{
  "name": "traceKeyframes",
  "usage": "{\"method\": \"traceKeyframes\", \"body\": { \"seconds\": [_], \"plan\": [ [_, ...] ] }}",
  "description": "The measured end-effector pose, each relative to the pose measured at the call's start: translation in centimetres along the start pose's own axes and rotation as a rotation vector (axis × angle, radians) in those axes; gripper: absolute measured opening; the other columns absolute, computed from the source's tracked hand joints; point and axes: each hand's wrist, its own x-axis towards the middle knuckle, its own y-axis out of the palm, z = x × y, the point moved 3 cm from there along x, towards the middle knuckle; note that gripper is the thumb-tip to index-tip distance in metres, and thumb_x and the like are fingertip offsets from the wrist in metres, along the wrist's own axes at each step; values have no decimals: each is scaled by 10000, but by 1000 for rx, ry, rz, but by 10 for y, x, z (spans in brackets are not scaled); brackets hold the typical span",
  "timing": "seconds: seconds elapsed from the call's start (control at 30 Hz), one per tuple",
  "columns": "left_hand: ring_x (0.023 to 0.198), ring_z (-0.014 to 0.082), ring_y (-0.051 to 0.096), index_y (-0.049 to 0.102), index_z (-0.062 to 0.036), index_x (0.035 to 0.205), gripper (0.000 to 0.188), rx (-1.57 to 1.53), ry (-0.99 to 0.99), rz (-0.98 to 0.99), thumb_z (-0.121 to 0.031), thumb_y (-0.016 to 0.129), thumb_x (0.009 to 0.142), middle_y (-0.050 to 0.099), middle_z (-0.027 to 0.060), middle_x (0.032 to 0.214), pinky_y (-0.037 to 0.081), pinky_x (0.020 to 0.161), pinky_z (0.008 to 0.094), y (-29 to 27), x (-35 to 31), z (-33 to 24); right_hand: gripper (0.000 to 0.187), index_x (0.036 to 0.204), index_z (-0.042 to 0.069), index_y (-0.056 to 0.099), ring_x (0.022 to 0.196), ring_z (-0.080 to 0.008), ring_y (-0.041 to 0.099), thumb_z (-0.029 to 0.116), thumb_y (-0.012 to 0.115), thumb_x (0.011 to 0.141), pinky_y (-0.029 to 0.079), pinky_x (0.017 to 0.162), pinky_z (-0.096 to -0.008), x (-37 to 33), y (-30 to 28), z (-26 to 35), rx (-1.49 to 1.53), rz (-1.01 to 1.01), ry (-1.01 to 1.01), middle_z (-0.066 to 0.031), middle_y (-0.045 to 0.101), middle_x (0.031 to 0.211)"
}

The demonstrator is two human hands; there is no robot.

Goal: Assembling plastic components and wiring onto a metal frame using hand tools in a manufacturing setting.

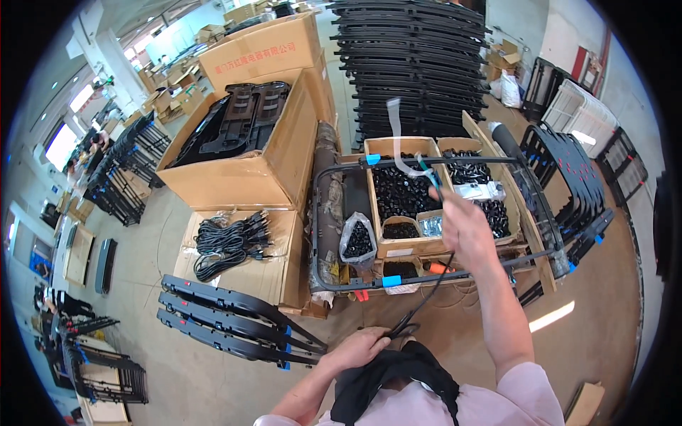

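My right hand (465,227) is raised over the boxes of small parts, its fingers closed round a black cable (428,291). A thin teal-and-dark piece (428,169) and a curled translucent white strip (399,131) stick out beyond its fingertips; their exact kind is unclear. From there the cable runs down to my left hand (361,346), low in front of my body, whose fingers are closed on its looped lower part. Between my hands and the boxes lies a black tubular frame (469,275) with blue clips (392,281), resting around the part boxes.
Beyond stand cardboard boxes of black parts (401,192) and a bag of black pieces (358,240). At left, coiled power cords (231,241) lie on a carton below an open box (234,174). Curved black panels (227,312) are near my left arm; a tall black stack (412,64) rises behind.
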Motion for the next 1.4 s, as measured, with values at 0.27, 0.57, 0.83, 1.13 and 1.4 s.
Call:
{"method": "traceKeyframes", "body": {
  "seconds": [0.27, 0.57, 0.83, 1.13, 1.4],
  "plan": [
    [1020, 366, 678, 733, -4, 1044, 132, 254, 208, -933, -83, 680, 953, 740, 136, 1045, 525, 943, 452, -154, 58, -150, 370, 1424, 38, 658, 573, -29, 420, 185, 554, 1102, 368, 534, -219, -80, -24, -39, -138, 187, 130, 79, 476, 679],
    [1319, 223, 599, 547, 30, 1481, 613, -1065, -124, -350, -475, 462, 1144, 671, 137, 1352, 454, 1146, 397, -11, 147, -99, 358, 1426, -12, 630, 557, -33, 344, 146, 548, 1115, 304, 528, -226, -111, -72, -58, 20, 334, 102, 83, 421, 671],
    [1067, 171, 702, 648, 18, 1353, 377, -1196, -346, -516, -276, 568, 1131, 738, 89, 1135, 567, 969, 350, 14, 129, -103, 354, 1422, 0, 640, 574, -43, 375, 145, 560, 1109, 324, 543, -233, -122, -111, -104, -83, 420, 177, 74, 448, 686],
    [1044, 209, 749, 662, -32, 1247, 280, -1488, -672, -538, -270, 608, 1108, 759, 97, 1112, 626, 909, 352, 57, 57, -58, 299, 1273, 16, 742, 758, -179, 658, 171, 631, 1043, 531, 715, -335, -116, -101, -170, -554, 688, -59, -109, 697, 907],
    [853, 169, 720, 677, -44, 1217, 249, -1317, -819, -744, -253, 580, 1124, 743, 53, 992, 582, 727, 311, 69, 13, 60, 336, 1337, 72, 734, 702, -103, 604, 220, 601, 1066, 511, 658, -313, -104, -54, -308, -541, 540, 313, -8, 655, 790]
  ]
}}
